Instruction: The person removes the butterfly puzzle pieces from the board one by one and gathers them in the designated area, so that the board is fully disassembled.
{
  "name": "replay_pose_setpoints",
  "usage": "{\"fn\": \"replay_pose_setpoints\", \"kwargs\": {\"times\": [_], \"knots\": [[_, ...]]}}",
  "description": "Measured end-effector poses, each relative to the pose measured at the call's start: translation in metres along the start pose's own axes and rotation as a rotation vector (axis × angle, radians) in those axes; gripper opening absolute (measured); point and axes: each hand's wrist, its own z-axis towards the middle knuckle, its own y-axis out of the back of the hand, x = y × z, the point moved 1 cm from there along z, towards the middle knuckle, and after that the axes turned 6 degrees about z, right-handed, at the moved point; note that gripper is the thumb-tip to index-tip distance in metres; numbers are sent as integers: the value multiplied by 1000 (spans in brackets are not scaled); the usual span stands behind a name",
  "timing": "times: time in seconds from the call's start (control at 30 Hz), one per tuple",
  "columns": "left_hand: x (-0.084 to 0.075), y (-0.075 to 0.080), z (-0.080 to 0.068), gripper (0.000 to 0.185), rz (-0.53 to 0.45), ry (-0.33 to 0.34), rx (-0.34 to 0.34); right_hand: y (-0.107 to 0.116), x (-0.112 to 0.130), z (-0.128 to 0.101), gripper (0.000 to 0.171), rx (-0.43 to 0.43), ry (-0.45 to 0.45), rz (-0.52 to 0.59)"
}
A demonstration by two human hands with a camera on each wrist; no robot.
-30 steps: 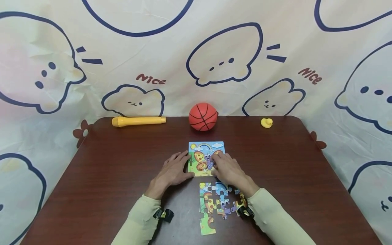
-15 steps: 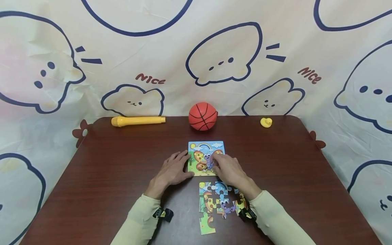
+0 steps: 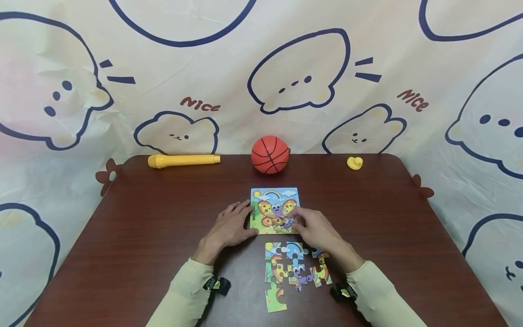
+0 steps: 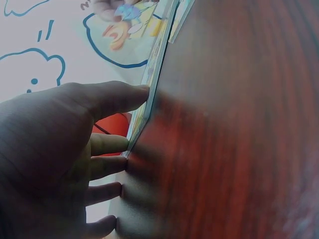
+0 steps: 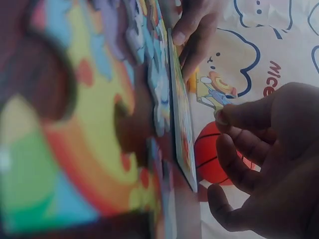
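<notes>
A colourful butterfly puzzle board [image 3: 274, 200] lies in the middle of the brown table [image 3: 163, 236]. My left hand [image 3: 232, 225] rests flat on the table, its straight fingers [image 4: 112, 97] against the board's left edge [image 4: 149, 94]. Over the board's lower right corner, my right hand [image 3: 305, 222] pinches a small purple-blue puzzle piece [image 3: 289, 223] between thumb and fingertips [image 5: 234, 117]. Several loose pieces [image 3: 295, 268] lie in a cluster just in front of the board, partly joined. One more piece [image 3: 275, 299] lies nearer to me.
An orange toy basketball [image 3: 270, 155] sits at the table's far edge behind the board. A yellow tube [image 3: 184, 160] lies at the far left and a small yellow duck [image 3: 354, 162] at the far right. A cartoon-print cloth hangs behind.
My right hand has drawn back from the board's middle to its lower right corner, uncovering the butterfly, and its sleeve has slid off the loose pieces. The left hand has not moved.
</notes>
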Motion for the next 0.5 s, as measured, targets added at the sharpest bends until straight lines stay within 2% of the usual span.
{"fn": "replay_pose_setpoints", "kwargs": {"times": [0.23, 0.5], "knots": [[0, 0, 0, 77, -3, 3, 7, 3, -8, -12, 14, 47, 1, 33], [-1, 1, 0, 77, -6, 0, 5, 9, -6, -27, 14, 116, 24, 55]]}}
